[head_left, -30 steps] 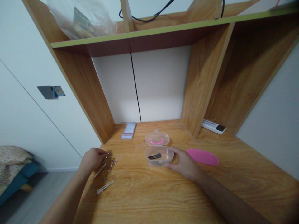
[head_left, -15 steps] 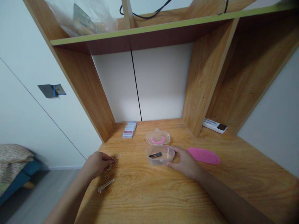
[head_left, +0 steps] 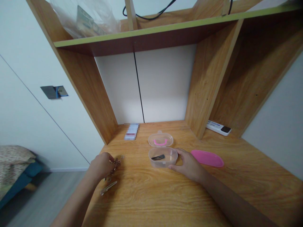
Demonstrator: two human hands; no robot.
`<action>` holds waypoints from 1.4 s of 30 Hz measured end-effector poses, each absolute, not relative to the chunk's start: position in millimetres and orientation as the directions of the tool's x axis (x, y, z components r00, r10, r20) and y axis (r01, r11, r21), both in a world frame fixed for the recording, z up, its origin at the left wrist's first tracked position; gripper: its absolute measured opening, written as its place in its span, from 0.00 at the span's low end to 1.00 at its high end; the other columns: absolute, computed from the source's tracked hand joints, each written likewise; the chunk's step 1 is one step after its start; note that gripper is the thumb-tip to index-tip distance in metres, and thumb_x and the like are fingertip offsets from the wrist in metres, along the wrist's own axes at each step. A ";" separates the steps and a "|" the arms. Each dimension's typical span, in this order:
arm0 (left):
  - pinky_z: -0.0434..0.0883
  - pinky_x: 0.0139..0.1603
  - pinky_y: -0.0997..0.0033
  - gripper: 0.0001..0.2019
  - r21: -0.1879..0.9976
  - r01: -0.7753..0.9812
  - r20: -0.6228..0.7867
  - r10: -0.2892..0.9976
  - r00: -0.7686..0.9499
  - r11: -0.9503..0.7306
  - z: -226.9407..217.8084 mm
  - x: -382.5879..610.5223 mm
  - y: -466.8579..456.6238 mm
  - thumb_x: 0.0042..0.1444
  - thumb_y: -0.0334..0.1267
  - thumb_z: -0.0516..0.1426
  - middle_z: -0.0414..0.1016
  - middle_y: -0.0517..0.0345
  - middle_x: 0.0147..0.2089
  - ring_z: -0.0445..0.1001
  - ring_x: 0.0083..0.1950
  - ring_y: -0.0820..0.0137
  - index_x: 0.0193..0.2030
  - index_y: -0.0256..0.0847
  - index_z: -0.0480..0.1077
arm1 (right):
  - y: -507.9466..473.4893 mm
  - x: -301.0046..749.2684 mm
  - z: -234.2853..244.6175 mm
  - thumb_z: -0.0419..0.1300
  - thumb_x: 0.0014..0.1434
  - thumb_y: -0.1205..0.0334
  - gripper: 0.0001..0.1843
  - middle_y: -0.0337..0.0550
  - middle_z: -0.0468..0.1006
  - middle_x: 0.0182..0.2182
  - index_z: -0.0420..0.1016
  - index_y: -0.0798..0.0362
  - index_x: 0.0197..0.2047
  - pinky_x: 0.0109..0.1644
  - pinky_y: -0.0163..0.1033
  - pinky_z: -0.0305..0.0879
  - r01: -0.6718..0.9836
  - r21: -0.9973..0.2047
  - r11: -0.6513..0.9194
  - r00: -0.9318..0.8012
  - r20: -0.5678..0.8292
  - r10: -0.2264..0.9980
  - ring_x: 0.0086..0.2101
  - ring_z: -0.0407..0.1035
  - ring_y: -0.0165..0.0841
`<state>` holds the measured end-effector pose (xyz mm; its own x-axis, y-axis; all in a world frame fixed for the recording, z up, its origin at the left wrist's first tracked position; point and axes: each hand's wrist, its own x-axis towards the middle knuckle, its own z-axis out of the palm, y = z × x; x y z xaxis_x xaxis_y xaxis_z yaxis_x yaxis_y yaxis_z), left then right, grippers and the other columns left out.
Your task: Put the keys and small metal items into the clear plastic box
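My left hand (head_left: 101,165) is curled over a small tangle of metal rings and hair ties (head_left: 115,165), its fingertips touching them. I cannot tell whether it grips them. Below it lies a silver hair clip (head_left: 108,188) on the wooden desk (head_left: 146,195). My right hand (head_left: 188,164) wraps the right end of a clear plastic box (head_left: 163,162), with the thumb along its front edge. A black hair clip (head_left: 158,157) lies inside the box. The box's clear lid (head_left: 160,139), with a pink handle, sits just behind it.
A flat pink oval piece (head_left: 207,158) lies right of the box. A white remote control (head_left: 219,128) rests in the back right corner, and a pixelated card pack (head_left: 131,131) at the back. Wooden side panels and a shelf (head_left: 142,36) enclose the desk.
My left hand has moved right and down over the rings, which now lie more tightly clumped. The second clip seen earlier is hidden. My right hand stays on the box.
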<state>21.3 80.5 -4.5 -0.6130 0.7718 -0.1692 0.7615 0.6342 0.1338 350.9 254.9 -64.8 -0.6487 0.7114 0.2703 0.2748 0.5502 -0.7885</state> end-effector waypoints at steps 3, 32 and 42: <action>0.62 0.30 0.71 0.15 0.180 0.718 -0.163 0.740 -0.652 0.673 -6.5 22.5 79.5 0.47 0.50 0.57 0.82 0.50 0.36 0.77 0.36 0.62 0.34 0.46 0.80 | 255.2 351.2 -64.2 0.70 0.44 0.59 0.29 0.46 0.79 0.46 0.74 0.51 0.52 0.52 0.48 0.66 0.295 -0.774 0.560 -0.640 0.276 0.717 0.45 0.72 0.43; 0.62 0.28 0.71 0.13 0.084 0.980 -0.007 0.983 0.184 -0.183 48.6 177.5 198.9 0.50 0.44 0.57 0.79 0.48 0.28 0.73 0.28 0.68 0.28 0.39 0.79 | 251.5 353.3 -58.3 0.71 0.44 0.60 0.28 0.46 0.79 0.46 0.74 0.50 0.50 0.50 0.47 0.68 0.256 -0.770 0.584 -0.649 0.310 0.694 0.44 0.72 0.44; 0.64 0.30 0.71 0.06 0.020 0.955 -0.183 0.938 0.295 -0.296 25.7 183.6 224.1 0.46 0.36 0.60 0.80 0.48 0.30 0.76 0.32 0.65 0.29 0.37 0.79 | 254.5 353.0 -61.3 0.72 0.44 0.60 0.25 0.45 0.79 0.44 0.75 0.50 0.47 0.49 0.46 0.68 0.253 -0.757 0.602 -0.656 0.323 0.682 0.43 0.72 0.43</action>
